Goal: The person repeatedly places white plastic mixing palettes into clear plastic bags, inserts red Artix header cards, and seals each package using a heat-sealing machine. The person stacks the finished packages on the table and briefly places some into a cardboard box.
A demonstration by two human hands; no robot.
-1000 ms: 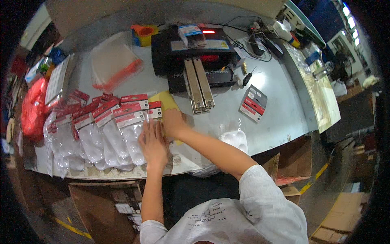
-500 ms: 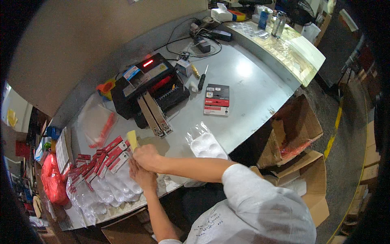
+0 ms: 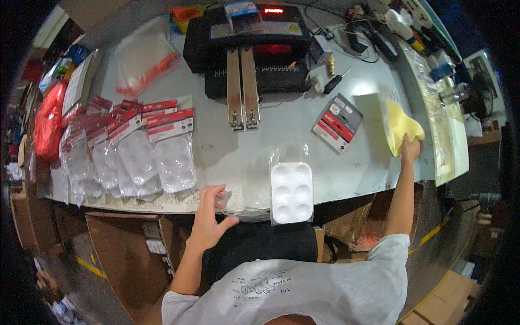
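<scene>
My right hand (image 3: 410, 148) is closed on a limp yellow sheet (image 3: 402, 128), holding it over the right side of the table. My left hand (image 3: 208, 218) hovers at the table's front edge, fingers apart and holding nothing. Between the two hands, a white paint palette (image 3: 292, 193) in a clear bag sticks out past the front edge, its bag opening toward the far side. A stack of black, red and white header cards (image 3: 338, 123) lies farther back. Left of my left hand, bagged palettes with red and white cards (image 3: 174, 157) overlap in a pile.
A black machine (image 3: 249, 40) with a red display and two metal rails (image 3: 244, 89) stands at the back. Beside it lie a screwdriver (image 3: 337, 81) and clear bags with red strips (image 3: 146, 59). A red plastic bag (image 3: 50, 122) sits far left; cardboard boxes (image 3: 127, 254) are below the table.
My right hand has carried the yellow sheet from the bagged pile at the left across to the right. My left hand has drawn back from the pile and opened. The view has turned.
</scene>
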